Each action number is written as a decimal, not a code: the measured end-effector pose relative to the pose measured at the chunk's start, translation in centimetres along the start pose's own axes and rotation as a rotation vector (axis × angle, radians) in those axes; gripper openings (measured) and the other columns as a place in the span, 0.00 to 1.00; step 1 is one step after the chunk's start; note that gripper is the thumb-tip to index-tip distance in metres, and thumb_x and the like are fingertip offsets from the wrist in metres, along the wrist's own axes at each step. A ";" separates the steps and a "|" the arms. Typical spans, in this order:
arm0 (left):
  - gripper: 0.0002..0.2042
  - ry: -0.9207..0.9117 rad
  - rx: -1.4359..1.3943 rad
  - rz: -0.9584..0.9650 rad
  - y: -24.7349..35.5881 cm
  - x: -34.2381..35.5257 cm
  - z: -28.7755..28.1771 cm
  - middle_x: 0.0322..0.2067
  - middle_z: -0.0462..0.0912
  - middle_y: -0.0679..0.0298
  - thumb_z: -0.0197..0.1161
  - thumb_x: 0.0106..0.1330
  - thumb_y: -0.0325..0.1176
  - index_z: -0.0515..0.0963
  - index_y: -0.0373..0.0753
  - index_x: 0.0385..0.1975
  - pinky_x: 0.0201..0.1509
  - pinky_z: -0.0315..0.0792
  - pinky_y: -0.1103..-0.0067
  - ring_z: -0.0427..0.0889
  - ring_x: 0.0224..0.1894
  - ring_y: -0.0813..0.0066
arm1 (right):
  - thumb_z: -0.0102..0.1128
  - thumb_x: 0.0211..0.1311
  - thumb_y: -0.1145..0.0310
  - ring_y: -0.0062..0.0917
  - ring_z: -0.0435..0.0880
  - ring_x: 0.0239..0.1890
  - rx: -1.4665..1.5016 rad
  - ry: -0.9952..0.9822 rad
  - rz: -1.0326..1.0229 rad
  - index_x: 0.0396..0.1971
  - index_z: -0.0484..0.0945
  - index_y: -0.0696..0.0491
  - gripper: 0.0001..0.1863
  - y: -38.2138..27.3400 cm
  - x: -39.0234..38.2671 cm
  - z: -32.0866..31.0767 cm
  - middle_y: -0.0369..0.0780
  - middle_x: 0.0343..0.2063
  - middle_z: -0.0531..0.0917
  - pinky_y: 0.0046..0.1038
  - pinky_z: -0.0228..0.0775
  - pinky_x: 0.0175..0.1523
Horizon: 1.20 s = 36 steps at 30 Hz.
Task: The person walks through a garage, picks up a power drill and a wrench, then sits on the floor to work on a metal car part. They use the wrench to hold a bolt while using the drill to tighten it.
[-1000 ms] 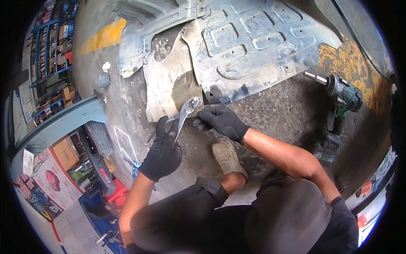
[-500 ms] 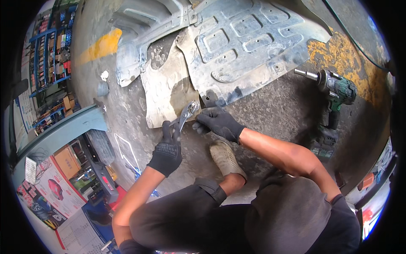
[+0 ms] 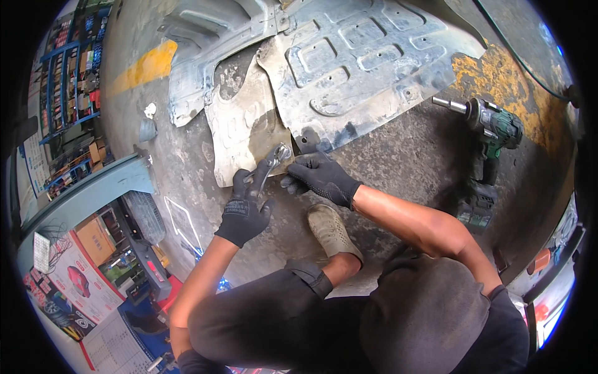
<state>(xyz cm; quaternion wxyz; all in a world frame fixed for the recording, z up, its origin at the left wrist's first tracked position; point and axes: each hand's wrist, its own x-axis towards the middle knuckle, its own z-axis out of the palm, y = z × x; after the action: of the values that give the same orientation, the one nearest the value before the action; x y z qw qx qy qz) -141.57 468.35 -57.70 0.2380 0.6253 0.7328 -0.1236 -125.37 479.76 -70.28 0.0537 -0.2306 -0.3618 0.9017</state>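
A thin metal shield panel, pale and dirt-stained, lies on the floor in front of me. My left hand, in a black glove, has its fingers around the handles of metal pliers, and its thumb stands away from them. The plier jaws are at the panel's near right corner; whether they bite on it I cannot tell. Just to the right, my right hand, also gloved, is closed at the same corner, its fingertips partly hidden. A larger ribbed part of the shield stretches away to the right.
A green cordless impact wrench with a long socket rests on the floor at right. My shoe stands close below the hands. At left are a blue-grey metal beam, cartons, and stocked shelves. A dark hose runs at upper right.
My left hand has shifted slightly, its thumb now spread away from the plier handles. The plier jaws remain near the panel corner. My right hand stays almost in place.
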 end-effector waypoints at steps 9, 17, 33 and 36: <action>0.33 -0.097 0.315 -0.206 1.8 1.2 -1.1 0.46 0.69 0.48 0.51 0.60 0.26 0.54 0.31 0.69 0.42 0.73 0.59 0.76 0.45 0.47 | 0.52 0.72 0.62 0.15 0.81 0.30 -0.051 0.108 -0.100 0.38 0.82 0.60 0.16 0.3 -0.2 0.8 0.36 0.30 0.85 0.21 0.76 0.39; 0.36 0.042 0.196 -0.051 1.8 1.3 -0.9 0.53 0.66 0.46 0.49 0.59 0.23 0.50 0.35 0.72 0.56 0.68 0.59 0.68 0.55 0.46 | 0.54 0.67 0.61 0.15 0.80 0.31 -0.027 0.062 -0.035 0.37 0.85 0.57 0.16 -2.3 -1.2 0.5 0.36 0.29 0.85 0.21 0.73 0.39; 0.44 -0.100 0.174 -0.057 0.7 1.3 -1.6 0.70 0.47 0.43 0.55 0.57 0.21 0.41 0.43 0.74 0.63 0.68 0.58 0.61 0.66 0.40 | 0.54 0.69 0.61 0.13 0.79 0.28 0.144 0.037 0.074 0.35 0.85 0.57 0.16 -2.8 -1.5 0.5 0.33 0.27 0.84 0.18 0.71 0.34; 0.41 -0.062 0.229 0.050 1.0 1.2 -1.4 0.69 0.50 0.43 0.54 0.58 0.23 0.44 0.37 0.73 0.66 0.64 0.59 0.61 0.65 0.42 | 0.54 0.69 0.60 0.14 0.79 0.29 0.043 0.053 0.057 0.36 0.85 0.57 0.16 -2.4 -1.4 0.3 0.34 0.27 0.84 0.18 0.72 0.36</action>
<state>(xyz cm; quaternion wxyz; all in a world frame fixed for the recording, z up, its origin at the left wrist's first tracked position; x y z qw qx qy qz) -141.04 470.24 -57.00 0.1905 0.6624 0.6903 -0.2200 -124.37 480.94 -67.96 0.0424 -0.2636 -0.3342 0.9039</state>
